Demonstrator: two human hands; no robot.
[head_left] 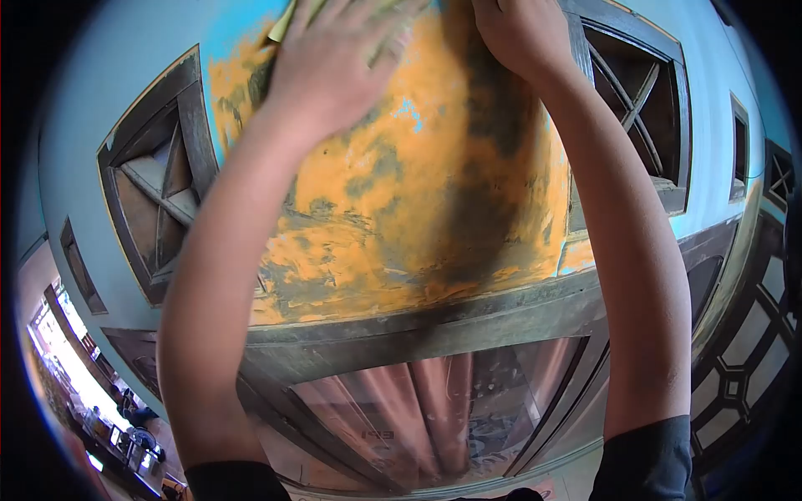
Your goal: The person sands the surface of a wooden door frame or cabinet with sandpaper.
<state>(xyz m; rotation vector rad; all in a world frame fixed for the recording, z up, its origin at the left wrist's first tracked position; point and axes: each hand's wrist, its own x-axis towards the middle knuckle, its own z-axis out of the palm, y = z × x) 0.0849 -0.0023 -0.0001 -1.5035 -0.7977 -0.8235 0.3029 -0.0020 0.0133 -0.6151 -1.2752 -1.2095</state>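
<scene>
Both my arms reach up to a wall panel patched with orange, dark grey and bits of blue. My left hand is pressed against its upper left part, blurred by motion. A thin yellowish sheet, which looks like sandpaper, shows under the hand at its left edge. My right hand rests at the upper right of the panel. Its fingers are mostly cut off by the top of the view, so what they do is hidden.
Dark wooden vent frames with crossed bars flank the panel, one on the left and one on the right. A wooden beam runs below, above a glass pane with pink curtain. Bright openings lie far left.
</scene>
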